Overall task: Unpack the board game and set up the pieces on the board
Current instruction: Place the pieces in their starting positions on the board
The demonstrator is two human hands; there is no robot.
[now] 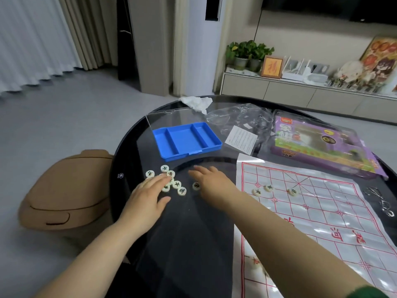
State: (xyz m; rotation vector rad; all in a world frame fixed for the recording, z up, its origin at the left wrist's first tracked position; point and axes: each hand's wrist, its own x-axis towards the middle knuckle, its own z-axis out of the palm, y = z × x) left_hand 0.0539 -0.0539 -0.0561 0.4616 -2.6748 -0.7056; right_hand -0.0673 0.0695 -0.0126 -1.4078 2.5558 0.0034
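Observation:
A white plastic board sheet [335,214] with a red grid lies on the right of the dark round table [182,244]. Three round cream pieces [268,188] sit on its far rows, and a few more show near the sheet's near edge. A loose cluster of black-lettered pieces [171,181] lies on the table to the left. My left hand [148,194] rests flat on that cluster, fingers spread over some pieces. My right hand [211,179] lies flat beside it, fingers apart, next to a single piece [196,186]. The blue tray [187,139] stands empty behind.
The purple game box [318,147], a clear plastic bag [240,117], a paper slip [241,139] and a crumpled tissue [196,102] lie at the back of the table. Metal ring puzzles [380,201] lie at the right edge. A tan bin [64,190] stands left of the table.

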